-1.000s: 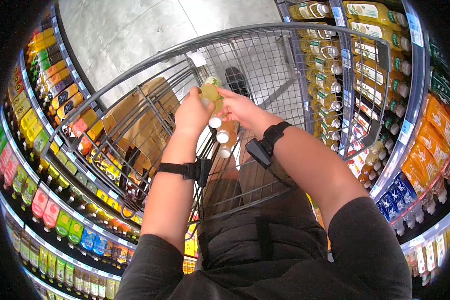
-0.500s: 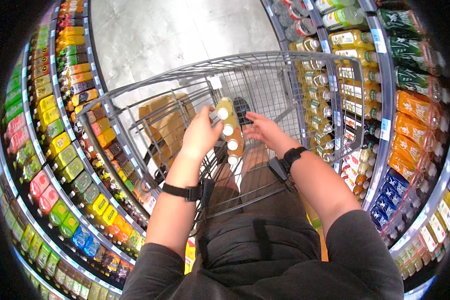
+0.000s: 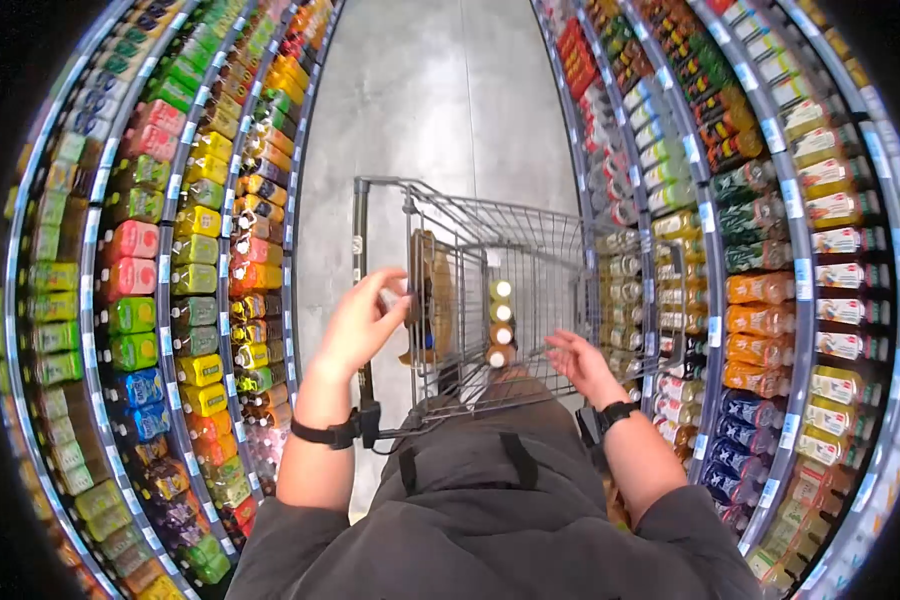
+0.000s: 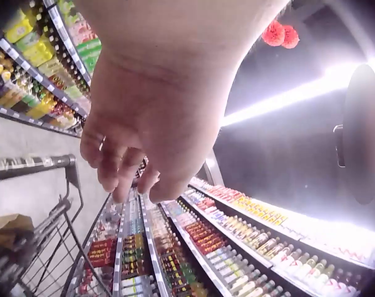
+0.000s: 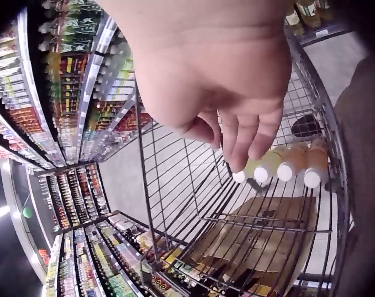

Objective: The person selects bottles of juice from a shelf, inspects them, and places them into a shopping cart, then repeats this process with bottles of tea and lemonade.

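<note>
My left hand (image 3: 362, 325) hovers by the handle side of the metal shopping cart (image 3: 530, 205), fingers loosely bent and holding nothing; the left wrist view shows a ring on one finger. Over the cart's other side is my right hand (image 3: 582, 365), its fingers relaxed and empty. Between the hands, several drink bottles (image 3: 501, 312) stand in a row inside the cart, white caps up. Their yellow-green and orange-brown contents show in the right wrist view, where the fingertips overlap the caps (image 5: 262, 172). A brown paper bag (image 5: 255, 232) lies beside the bottle row.
Shelves of packed drinks (image 3: 205, 270) line the left side of the aisle, and more bottle shelves (image 3: 760, 320) run along the right, close to the cart. Grey tiled floor (image 3: 400, 100) stretches ahead between them.
Both hands have come off the bottles and spread apart, the left toward the cart handle, the right away to the side. The bottles stay in the cart, and the view has turned along the aisle.
</note>
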`<state>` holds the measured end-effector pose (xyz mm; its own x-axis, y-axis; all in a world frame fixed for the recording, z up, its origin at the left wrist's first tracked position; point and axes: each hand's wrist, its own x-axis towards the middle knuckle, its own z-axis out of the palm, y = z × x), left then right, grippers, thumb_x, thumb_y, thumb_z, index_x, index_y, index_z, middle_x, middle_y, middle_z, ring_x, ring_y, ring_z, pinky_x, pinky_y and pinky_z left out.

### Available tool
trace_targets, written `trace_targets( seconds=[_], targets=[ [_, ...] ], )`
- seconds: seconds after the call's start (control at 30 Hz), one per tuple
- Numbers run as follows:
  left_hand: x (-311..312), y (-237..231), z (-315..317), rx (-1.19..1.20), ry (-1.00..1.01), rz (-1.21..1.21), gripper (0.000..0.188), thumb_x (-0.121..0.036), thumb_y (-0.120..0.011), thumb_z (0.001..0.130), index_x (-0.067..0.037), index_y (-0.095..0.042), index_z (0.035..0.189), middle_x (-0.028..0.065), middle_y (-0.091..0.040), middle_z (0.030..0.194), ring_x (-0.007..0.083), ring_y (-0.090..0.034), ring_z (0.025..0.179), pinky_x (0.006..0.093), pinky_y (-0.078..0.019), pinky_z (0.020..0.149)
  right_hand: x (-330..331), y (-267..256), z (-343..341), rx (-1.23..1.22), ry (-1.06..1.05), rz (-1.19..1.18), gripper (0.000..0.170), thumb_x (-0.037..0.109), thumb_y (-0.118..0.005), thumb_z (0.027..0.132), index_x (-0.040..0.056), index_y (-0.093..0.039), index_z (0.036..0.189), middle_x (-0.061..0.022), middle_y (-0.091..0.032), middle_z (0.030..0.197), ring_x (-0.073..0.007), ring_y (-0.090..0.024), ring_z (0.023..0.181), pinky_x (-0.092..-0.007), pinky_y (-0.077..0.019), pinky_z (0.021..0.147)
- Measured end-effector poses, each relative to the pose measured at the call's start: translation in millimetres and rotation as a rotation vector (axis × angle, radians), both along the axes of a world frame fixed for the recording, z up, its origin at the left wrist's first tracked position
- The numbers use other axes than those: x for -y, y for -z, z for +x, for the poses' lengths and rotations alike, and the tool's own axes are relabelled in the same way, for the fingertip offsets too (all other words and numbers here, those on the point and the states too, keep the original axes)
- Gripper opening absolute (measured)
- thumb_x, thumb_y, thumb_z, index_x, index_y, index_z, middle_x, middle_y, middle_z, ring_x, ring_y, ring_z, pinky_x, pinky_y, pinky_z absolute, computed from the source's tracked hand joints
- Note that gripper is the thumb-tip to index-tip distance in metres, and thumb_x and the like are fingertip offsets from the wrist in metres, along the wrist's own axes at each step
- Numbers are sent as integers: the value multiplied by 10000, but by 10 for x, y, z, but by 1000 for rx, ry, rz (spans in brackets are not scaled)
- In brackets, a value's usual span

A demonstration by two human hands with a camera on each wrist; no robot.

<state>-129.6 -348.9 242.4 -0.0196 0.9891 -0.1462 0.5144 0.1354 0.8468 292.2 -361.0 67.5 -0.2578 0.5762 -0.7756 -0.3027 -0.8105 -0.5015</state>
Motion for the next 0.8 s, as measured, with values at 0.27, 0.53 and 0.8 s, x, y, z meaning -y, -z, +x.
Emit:
trace_targets(
  seconds=[0.27, 0.53, 0.8],
  targets=[
    [611, -302, -530, 54, -190, 206, 273, -39, -686, 942, -48, -652, 1212, -1, -660, 922, 43, -459, 618, 234, -401, 568, 713, -683, 297, 24, 84, 147, 420, 118, -469, 1031, 11, -503, 1436, -173, -625, 1386, -232, -679, 995, -371, -571, 849],
    [434, -628, 255, 119, 218, 178, 285, -71, -688, 948, -39, -648, 1229, -7, -646, 913, 60, -507, 642, 246, -428, 581, 1587, -1085, 645, -7, 263, 265, 398, 121, -539, 1002, 35, -564, 1390, -157, -655, 1337, -232, -682, 992, -373, -562, 828],
    [215, -937, 1400, 127, 496, 245, 272, -46, -702, 936, -40, -666, 1206, 2, -657, 874, 59, -484, 625, 252, -413, 563, 2295, -1951, 980, 54, 480, 445, 367, 103, -521, 1025, 39, -578, 1381, -104, -663, 1307, -183, -674, 1023, -343, -560, 862]
  ],
)
